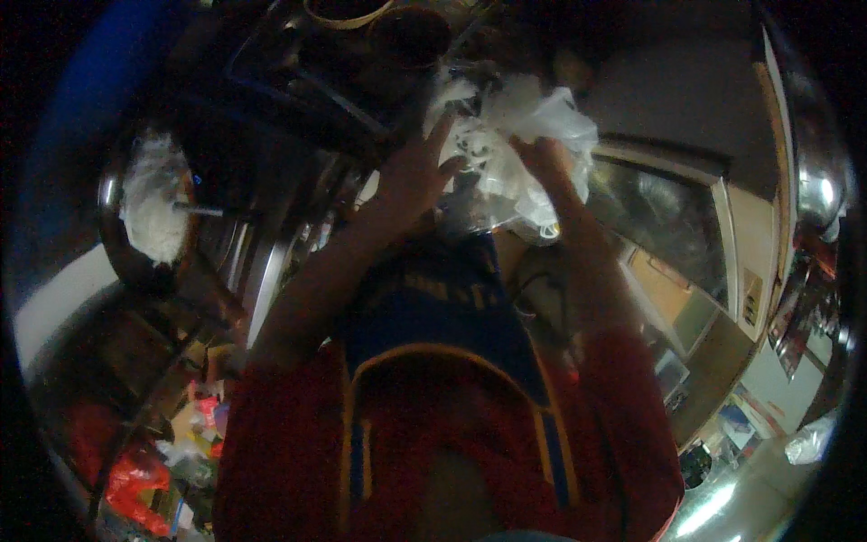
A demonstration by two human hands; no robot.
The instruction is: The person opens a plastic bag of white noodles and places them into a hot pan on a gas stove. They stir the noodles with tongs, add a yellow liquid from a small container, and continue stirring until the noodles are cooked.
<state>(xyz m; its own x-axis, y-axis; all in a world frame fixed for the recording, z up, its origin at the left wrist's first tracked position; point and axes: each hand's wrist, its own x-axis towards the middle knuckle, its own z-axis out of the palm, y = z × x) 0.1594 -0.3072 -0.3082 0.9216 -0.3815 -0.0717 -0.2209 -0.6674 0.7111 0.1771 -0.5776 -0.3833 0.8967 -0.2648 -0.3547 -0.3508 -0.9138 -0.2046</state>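
Observation:
A crumpled, partly clear plastic bag [504, 166] with white contents is in front of me at the upper middle. What the contents are is too blurred to tell. My right hand [550, 162] grips the bag's right side, its fingers curled into the film. At the left side, my left hand [427, 166] touches the bag with thumb and forefinger apart; dim light hides whether it pinches the film. An apron [433, 305], dark blue with orange edging, covers the front of my red top.
A round dark vessel [159, 271] holding a white powdery mass [156, 203] stands at the left. Dark pans or rings [410, 37] are at the top. To the right is a framed dark panel [664, 210]. Red plastic bags [139, 484] lie low at the left.

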